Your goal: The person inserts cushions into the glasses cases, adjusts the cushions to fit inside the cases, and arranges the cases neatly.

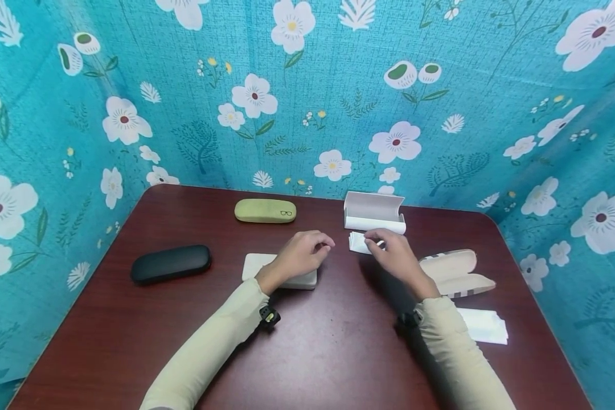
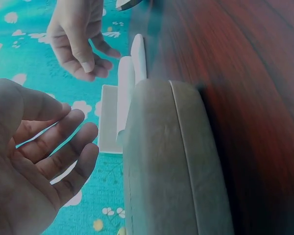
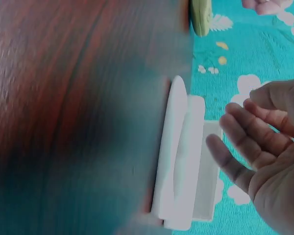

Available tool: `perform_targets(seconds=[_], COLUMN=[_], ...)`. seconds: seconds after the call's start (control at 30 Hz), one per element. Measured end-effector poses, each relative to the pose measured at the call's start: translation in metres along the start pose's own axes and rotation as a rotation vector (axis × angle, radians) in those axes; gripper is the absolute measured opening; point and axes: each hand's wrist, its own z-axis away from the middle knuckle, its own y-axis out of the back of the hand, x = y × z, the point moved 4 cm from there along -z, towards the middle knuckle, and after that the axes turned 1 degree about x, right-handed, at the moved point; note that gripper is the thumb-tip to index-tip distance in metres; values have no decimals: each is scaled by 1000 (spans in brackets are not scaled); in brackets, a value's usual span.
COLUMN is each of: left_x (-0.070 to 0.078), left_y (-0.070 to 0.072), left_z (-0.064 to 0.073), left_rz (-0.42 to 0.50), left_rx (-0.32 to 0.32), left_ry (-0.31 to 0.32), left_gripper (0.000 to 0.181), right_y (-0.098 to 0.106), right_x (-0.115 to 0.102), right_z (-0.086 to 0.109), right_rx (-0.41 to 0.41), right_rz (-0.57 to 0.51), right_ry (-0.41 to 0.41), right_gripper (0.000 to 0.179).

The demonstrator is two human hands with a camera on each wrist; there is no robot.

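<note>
My left hand [image 1: 299,253] hovers over a closed pale glasses case [image 1: 256,263], its fingers loosely bent and holding nothing. The hand and wrist hide part of that case. My right hand [image 1: 396,256] is above a folded white cloth [image 1: 357,243], overlapping its right end in the head view. In the right wrist view the fingers [image 3: 235,166] are relaxed, apart from the white cloth [image 3: 171,156]. Just behind the cloth an open white glasses case [image 1: 374,213] stands with its lid raised. The beige side of the closed case [image 2: 161,156] fills much of the left wrist view.
A green glasses case [image 1: 263,210] with a spectacles print lies at the back. To the left is a black case [image 1: 171,265]. On the right are an open cream-lined case [image 1: 451,270] and another white cloth [image 1: 484,326]. A flowered turquoise curtain [image 1: 307,131] borders the dark table [image 1: 307,353].
</note>
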Motion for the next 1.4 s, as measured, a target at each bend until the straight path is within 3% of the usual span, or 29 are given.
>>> perform_targets(seconds=[0.33, 0.5, 0.73, 0.9, 1.07, 1.27, 1.4], left_x=[8, 12, 11, 10, 6, 1, 4], left_y=[-18, -24, -36, -44, -53, -68, -80], left_z=[-23, -37, -57, -70, -77, -81, -84], left_rz=[-44, -41, -47, -103, -191, -330, -450], left_rx=[-90, -134, -143, -155, -181, -181, -190], left_ry=[41, 104, 199, 259, 340, 416, 413], left_gripper=[22, 22, 19, 32, 42, 32, 24], right_y=[16, 22, 34, 36, 31, 20, 15], right_x=[28, 36, 43, 49, 53, 53, 52], right_z=[7, 11, 9, 5, 2, -4, -9], right_rx=[105, 149, 179, 149, 65, -46, -87], right_rz=[61, 89, 139, 194, 234, 299, 343], right_ry=[-152, -198, -343, -420, -479, -482, -452], right_gripper=[18, 19, 25, 26, 25, 27, 29])
